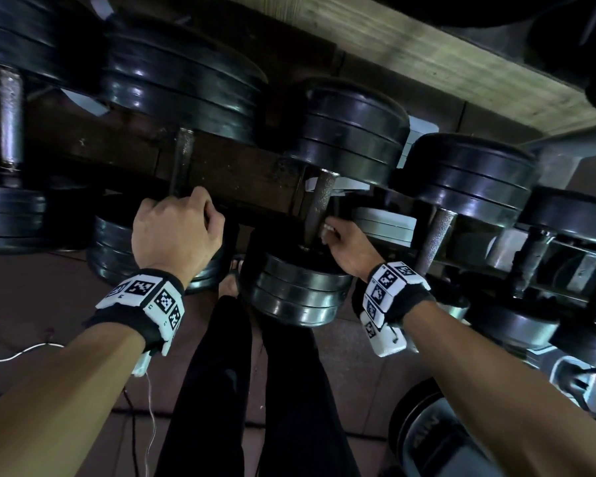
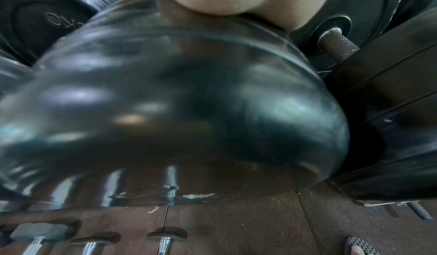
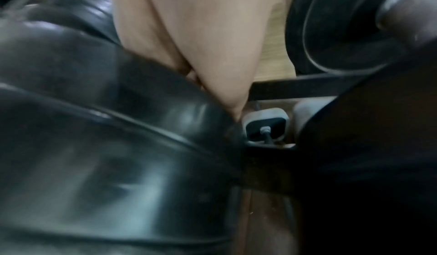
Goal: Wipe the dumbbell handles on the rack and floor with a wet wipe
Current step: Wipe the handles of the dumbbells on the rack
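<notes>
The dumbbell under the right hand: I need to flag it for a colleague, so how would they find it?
Look along the rack of black dumbbells. It is the middle dumbbell, between the person's wrists. Alone among its neighbours, its knurled handle has the right hand at it.

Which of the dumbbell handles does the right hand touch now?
The knurled handle in the middle of the head view; the right hand holds its lower end. The left hand grips the thinner one.

The head view shows two hands [image 1: 176,228], two wristbands [image 1: 145,301], and at least five dumbbell handles [image 1: 319,201] on the rack.
</notes>
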